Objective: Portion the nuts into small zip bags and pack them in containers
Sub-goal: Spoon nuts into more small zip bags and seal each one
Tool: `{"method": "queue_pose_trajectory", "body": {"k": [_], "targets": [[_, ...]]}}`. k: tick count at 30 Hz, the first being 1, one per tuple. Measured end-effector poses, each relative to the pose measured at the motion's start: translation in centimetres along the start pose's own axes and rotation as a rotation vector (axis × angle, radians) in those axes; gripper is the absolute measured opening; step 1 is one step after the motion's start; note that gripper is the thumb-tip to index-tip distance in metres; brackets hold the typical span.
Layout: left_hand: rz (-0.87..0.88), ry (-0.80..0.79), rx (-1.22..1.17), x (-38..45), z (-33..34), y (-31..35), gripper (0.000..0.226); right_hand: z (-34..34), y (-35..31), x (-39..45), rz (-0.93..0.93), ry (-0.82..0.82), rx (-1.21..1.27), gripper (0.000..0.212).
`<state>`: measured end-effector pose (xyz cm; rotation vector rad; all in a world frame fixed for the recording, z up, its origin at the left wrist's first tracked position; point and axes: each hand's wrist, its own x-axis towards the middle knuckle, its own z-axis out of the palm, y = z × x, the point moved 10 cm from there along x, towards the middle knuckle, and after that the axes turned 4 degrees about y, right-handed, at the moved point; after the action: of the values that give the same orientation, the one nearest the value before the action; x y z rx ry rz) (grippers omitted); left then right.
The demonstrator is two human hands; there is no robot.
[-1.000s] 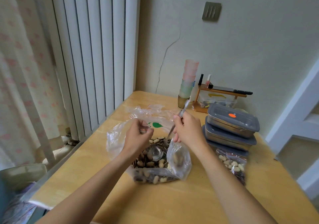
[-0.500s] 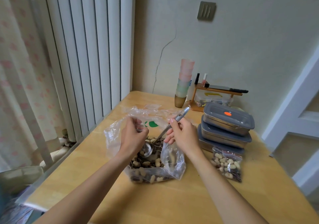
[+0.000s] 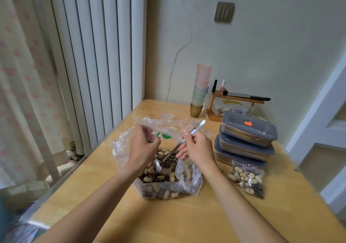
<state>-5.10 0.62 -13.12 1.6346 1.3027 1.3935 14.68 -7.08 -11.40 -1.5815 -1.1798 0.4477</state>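
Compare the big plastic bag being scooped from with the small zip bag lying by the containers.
The big plastic bag is open at the top, with a spoon dipped into it; the small zip bag lies flat with no tool in it. The big bag is much larger and crumpled; the small one is compact. The left hand holds something at the big bag's mouth, while no hand touches the small one. Both are clear and hold the same nut mix.

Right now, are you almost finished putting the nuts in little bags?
Not yet. One small zip bag lies filled beside the stacked containers, not packed in them. The right hand holds a spoon dipped into the big bag, while the left hand pinches what looks like clear plastic. Lots of nuts remain in the big bag, so plenty of portioning and all the packing seem left.
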Motion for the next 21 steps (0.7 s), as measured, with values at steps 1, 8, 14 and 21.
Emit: {"method": "queue_pose_trajectory", "body": {"k": [1, 8, 14, 21], "targets": [[-0.003, -0.006, 0.002, 0.0, 0.0, -0.1, 0.021, -0.4, 0.1, 0.2, 0.001, 0.027, -0.016, 0.030], [0.028, -0.074, 0.062, -0.2, 0.9, -0.6, 0.028, -4.6, -1.7, 1.2, -0.107, 0.242, -0.171, 0.027], [0.083, -0.235, 0.185, -0.8, 3.5, -1.0, 0.046, -8.2, -3.8, 1.5, -0.135, 0.393, -0.160, 0.029], [0.076, -0.340, 0.197, -1.9, 5.6, -1.7, 0.072, -8.8, -7.1, 0.5, -0.217, 0.438, -0.131, 0.029]]}}
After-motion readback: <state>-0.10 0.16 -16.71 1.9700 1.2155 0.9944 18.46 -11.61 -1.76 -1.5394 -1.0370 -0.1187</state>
